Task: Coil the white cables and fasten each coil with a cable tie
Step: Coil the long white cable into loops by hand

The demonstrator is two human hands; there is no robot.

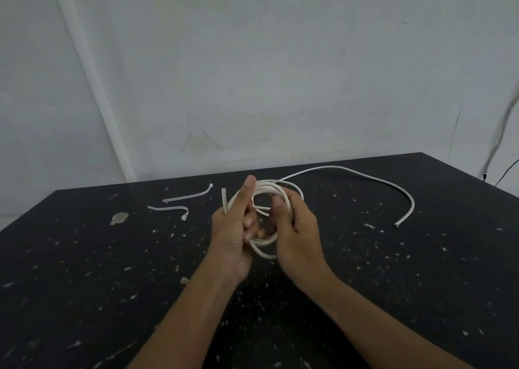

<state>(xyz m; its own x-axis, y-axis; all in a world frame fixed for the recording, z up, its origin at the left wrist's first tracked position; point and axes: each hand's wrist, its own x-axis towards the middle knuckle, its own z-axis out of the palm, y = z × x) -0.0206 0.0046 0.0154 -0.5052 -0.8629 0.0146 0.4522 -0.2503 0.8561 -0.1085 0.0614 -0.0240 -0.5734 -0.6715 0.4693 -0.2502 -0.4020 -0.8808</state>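
Now left hand (231, 228) and right hand (295, 225) grasping white cable coil (269, 189), 2 cable ties (179, 204) beside

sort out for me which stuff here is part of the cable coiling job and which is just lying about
Part of the job:
- white cable, partly coiled, held in the left hand and right hand
- two cable ties lying on the table to the left of the hands

Just lying about:
- pale smudge on the table
- dark cord at the far right edge

One white cable (348, 172); two cable ties (188, 196) (171, 209); two hands (231, 228) (297, 228).
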